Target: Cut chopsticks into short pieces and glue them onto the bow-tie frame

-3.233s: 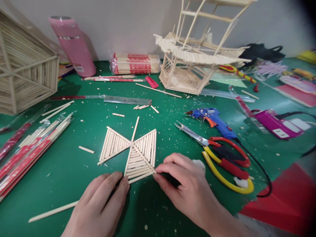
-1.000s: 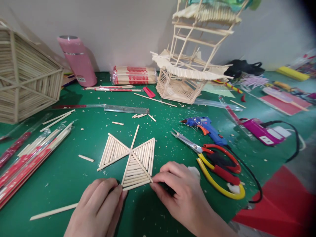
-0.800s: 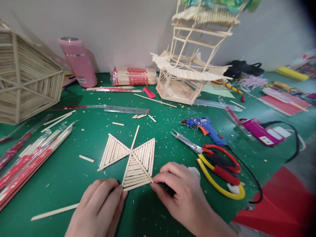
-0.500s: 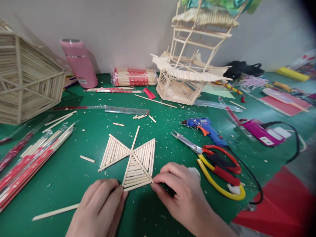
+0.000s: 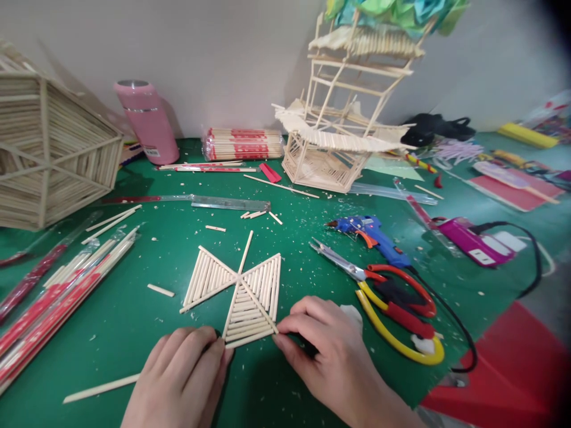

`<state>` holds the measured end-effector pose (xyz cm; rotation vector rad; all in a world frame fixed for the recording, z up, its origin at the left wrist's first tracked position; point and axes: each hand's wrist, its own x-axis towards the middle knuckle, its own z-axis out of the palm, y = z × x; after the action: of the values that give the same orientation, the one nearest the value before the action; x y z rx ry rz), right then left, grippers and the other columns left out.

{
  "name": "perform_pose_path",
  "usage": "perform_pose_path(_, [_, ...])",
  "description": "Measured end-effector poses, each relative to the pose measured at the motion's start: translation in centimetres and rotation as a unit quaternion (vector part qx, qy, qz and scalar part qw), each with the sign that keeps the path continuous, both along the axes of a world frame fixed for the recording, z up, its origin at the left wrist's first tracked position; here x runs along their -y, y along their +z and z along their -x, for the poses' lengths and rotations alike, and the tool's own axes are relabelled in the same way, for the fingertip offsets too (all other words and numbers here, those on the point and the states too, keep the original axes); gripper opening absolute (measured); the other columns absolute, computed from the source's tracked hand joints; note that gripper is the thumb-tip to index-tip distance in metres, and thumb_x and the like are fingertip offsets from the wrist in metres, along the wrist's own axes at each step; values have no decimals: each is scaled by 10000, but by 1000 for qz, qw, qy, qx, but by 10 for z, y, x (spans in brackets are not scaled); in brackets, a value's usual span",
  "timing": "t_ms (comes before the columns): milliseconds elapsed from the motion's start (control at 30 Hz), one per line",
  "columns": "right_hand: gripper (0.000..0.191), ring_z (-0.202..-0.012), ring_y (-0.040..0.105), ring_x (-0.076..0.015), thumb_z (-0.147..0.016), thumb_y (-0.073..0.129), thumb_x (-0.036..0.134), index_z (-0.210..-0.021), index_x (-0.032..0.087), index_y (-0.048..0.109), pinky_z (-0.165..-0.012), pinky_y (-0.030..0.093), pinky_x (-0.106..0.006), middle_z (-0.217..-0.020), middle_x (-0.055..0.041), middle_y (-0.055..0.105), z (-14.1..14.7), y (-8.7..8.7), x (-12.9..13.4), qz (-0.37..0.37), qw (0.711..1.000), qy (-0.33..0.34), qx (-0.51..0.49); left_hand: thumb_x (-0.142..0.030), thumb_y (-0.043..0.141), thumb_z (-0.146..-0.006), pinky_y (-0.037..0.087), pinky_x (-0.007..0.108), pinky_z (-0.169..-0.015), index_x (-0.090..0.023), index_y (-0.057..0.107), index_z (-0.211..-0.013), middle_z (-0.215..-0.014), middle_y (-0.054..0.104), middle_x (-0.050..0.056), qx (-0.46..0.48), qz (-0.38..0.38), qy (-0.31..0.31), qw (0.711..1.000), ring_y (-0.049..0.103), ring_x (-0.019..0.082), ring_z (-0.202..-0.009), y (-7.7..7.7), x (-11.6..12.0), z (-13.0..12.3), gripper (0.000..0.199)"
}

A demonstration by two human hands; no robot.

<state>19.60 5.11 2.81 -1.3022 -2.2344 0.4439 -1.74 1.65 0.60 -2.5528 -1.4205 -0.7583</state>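
Observation:
A flat wheel-like panel of wooden sticks (image 5: 251, 315) lies in front of me, its spokes meeting at the middle. Three wedges are filled with rows of short sticks, and one bare spoke points away. My left hand (image 5: 181, 371) is closed at the panel's near left corner, its fingertips on the end of the nearest stick. At the near right corner, the thumb and forefinger of my right hand (image 5: 328, 351) pinch the other end of that stick. One long loose stick (image 5: 100, 388) runs partly under my left hand.
Scissors (image 5: 357, 270) and a blue glue gun (image 5: 370, 232) with a cord lie at right. Wrapped sticks (image 5: 71, 297) lie left. A pink bottle (image 5: 149, 122), a stick bundle (image 5: 243, 144), a stick pavilion model (image 5: 330, 160) and a large stick roof (image 5: 44, 160) stand behind.
The view has shifted slightly, so things sit a little lower in the picture. Both hands stay at the panel's near corners; nothing else has visibly moved.

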Motion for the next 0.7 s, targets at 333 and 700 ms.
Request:
perform_pose_path(333, [81,-613,523,-133,-762,573,181,-703,212,619,-551,280,-269,-671,8,582,-1,-1,1,-2,1000,0,-2,-181,453,-850,455,274,-646,-193,595,-848,-818,640,17,-5,-11,4,1000,584,146,-710,2,1,0,143])
perform_pose_path(700, [54,-648,538,-150,-743,579,175,-757,197,627,-572,364,-272,-728,-23,587,-3,0,3,15,1000,-4,-19,-167,474,-839,445,291,-664,-192,584,-842,-839,629,28,4,23,11,1000,563,157,-733,3,3,-1,113])
